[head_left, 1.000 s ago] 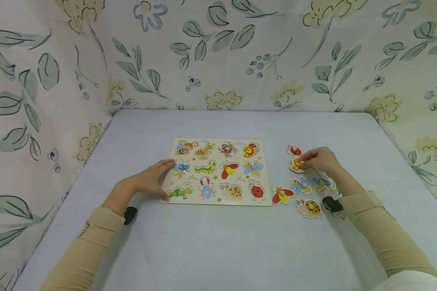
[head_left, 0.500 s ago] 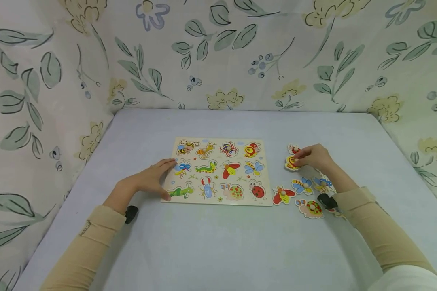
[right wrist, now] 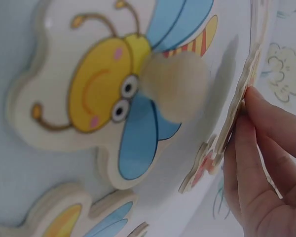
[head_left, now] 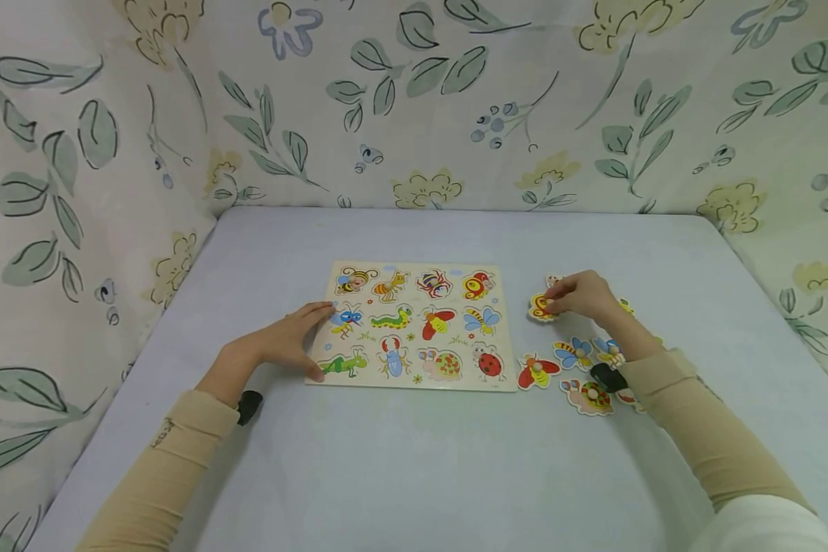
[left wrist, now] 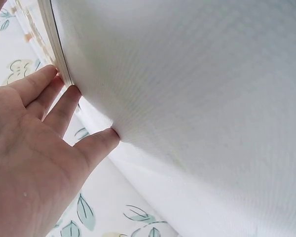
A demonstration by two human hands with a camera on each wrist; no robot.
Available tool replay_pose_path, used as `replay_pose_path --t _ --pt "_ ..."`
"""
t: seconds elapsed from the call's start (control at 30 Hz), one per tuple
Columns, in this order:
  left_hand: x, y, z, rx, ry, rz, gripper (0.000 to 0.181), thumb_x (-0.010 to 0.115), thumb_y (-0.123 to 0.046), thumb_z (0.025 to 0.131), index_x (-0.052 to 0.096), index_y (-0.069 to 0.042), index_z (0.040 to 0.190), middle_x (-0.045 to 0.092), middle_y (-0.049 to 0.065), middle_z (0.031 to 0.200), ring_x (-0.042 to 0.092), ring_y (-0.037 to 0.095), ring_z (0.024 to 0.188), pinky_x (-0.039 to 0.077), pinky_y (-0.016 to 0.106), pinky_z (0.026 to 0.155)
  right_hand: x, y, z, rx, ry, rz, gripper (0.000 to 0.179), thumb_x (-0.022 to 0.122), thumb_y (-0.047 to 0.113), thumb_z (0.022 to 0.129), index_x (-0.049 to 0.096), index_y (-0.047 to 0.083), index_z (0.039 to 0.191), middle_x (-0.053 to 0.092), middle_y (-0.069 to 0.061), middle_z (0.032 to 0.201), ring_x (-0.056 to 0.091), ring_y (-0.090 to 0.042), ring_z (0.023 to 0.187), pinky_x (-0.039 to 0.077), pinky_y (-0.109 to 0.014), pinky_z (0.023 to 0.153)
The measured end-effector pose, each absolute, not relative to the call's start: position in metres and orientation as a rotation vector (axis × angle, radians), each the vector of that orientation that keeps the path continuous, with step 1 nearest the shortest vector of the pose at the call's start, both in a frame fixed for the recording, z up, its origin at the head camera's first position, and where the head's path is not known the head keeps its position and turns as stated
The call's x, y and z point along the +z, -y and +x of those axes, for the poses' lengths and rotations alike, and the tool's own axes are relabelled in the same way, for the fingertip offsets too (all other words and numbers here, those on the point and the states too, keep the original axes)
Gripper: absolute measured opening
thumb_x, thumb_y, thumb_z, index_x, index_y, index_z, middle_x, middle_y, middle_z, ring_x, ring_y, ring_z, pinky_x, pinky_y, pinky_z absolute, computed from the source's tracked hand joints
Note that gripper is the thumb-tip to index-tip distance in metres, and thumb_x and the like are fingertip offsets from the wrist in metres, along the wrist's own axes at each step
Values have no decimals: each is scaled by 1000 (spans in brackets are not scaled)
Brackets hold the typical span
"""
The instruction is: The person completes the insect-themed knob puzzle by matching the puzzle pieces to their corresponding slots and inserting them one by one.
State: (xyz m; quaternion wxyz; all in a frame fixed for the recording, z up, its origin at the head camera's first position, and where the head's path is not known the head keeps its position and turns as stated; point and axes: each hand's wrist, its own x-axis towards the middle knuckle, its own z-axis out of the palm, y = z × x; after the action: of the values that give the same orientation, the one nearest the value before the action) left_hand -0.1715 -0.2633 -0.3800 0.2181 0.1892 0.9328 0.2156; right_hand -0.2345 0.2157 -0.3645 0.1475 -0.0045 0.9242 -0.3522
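A wooden peg puzzle board [head_left: 414,338] printed with rows of insects lies flat mid-table. My left hand [head_left: 286,339] rests at its left side, fingers spread and fairly straight; fingertips [left wrist: 74,90] touch the board's edge in the left wrist view. My right hand [head_left: 584,297], right of the board, pinches a yellow-and-red butterfly puzzle piece [head_left: 540,307] by finger and thumb. That piece appears edge-on and tilted in the right wrist view. Just behind the hand, a ladybug piece [head_left: 554,284] is partly hidden.
Loose puzzle pieces lie right of the board: a red-winged bug [head_left: 538,371], a snail [head_left: 589,397], a blue-winged dragonfly [head_left: 574,353] and others partly under my right forearm. A floral cloth [head_left: 428,115] stands behind the white table [head_left: 414,475].
My right hand has moved left with the butterfly piece, away from the other loose pieces and toward the board. The left hand stays at the board's left edge.
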Motion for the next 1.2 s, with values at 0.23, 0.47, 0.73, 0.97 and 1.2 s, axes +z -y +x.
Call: replay_pose_path --t 0.23,0.47,0.73,0.97,1.2 --pt "-379 263 -171 595 -2582 525 111 87 -30 68 23 4 151 16 22 158 13 44 144 15 65 113 -364 -208 -237 -1013 -2634 -16 26 70 9 88 67 -7 107 65 -24 111 57 -28 91 48 -33 77" --pt "-379 263 -171 599 -2582 527 111 88 -30 68 24 4 151 17 21 158 14 45 144 17 65 112 -363 -199 -239 -1007 -2632 -34 27 71 10 87 67 -8 107 65 -24 112 57 -28 93 48 -35 79" --pt "-380 263 -171 597 -2584 524 111 88 -30 67 23 3 151 16 21 158 14 44 144 15 65 112 -363 -187 -242 -1011 -2630 -26 25 72 9 87 68 -6 105 67 -21 107 58 -25 89 48 -32 76" --pt "-380 264 -172 590 -2584 528 111 87 -31 68 23 3 151 16 20 159 14 45 144 19 64 112 -366 -178 -246 -1009 -2640 -38 24 72 9 87 68 -6 104 67 -21 105 59 -26 89 48 -32 76" --pt "-379 263 -171 589 -2581 519 111 88 -30 68 23 3 151 16 20 158 14 45 144 18 65 112 -366 -169 -246 -1013 -2630 -57 22 72 8 87 69 -7 103 68 -20 104 59 -24 86 48 -30 73"
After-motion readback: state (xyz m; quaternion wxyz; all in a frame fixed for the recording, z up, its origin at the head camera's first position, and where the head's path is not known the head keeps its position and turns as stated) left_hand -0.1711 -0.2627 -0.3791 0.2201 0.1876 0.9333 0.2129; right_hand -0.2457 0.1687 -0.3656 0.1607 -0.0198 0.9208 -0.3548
